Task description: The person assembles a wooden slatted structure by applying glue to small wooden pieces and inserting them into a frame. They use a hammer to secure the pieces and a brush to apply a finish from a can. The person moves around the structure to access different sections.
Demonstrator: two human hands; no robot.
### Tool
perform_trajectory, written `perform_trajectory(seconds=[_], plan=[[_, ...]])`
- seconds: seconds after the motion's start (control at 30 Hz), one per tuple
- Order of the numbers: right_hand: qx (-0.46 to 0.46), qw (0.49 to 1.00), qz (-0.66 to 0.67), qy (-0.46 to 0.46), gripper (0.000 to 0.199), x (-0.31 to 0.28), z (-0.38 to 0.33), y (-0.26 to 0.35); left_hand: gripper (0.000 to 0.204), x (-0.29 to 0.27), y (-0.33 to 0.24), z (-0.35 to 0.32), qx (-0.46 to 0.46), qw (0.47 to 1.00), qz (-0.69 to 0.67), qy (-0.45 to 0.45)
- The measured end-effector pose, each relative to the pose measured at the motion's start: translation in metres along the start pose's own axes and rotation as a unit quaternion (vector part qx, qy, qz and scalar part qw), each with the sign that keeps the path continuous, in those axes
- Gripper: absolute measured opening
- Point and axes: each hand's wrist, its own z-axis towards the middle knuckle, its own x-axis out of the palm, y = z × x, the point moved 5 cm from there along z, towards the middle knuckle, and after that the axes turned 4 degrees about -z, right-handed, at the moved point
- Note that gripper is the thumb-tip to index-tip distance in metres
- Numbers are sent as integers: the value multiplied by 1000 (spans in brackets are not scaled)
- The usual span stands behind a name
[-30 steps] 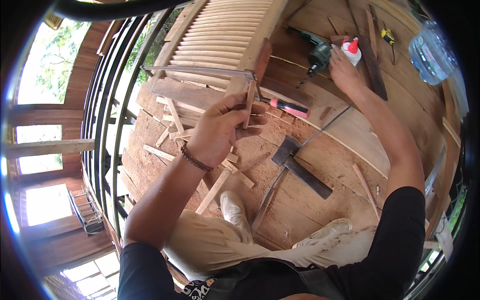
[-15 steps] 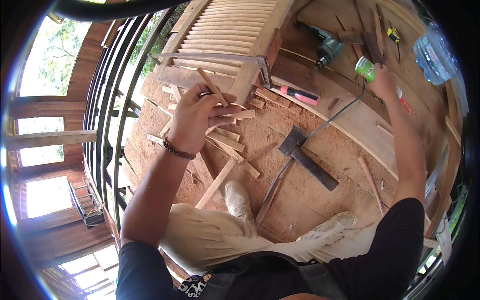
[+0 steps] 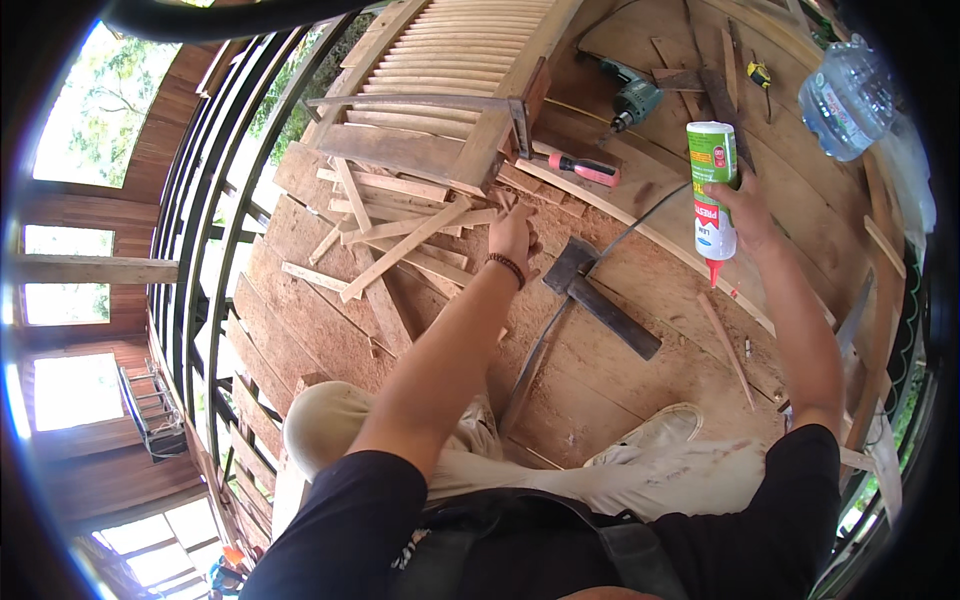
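I have the glue bottle (image 3: 714,185), white with a green top band and red nozzle, upside down in my right hand (image 3: 745,205), nozzle tip just above the floor planks, while my left hand (image 3: 512,232) rests on the loose wood slats (image 3: 405,245).

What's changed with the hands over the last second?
The right hand picked up the glue bottle from beside the drill and now holds it nozzle-down above the floor. The left hand lowered the slat it held raised and now rests among the loose slats. The drill, the red-handled tool, the square and the shutter lie as before.
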Motion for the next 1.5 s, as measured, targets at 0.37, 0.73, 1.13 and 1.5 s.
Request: perform_trajectory(seconds=[0.37, 0.73, 1.13, 1.5], plan=[[-18, 999, 45, 0, 53, 17, -14, 13, 17, -12, -18, 12, 54, 967, -240, -71], [-75, 991, 109, -21, 53, 35, -15, 44, 15, -17, -5, 8, 43, 979, -196, -21], [-234, 972, 1, 27, 57, 48, -47, 160, 16, 85, 45, -71, -32, 954, 43, 295], [-305, 952, 4, 13, 43, 61, -60, 164, 16, 54, 60, -37, -70, 991, -39, 108]])
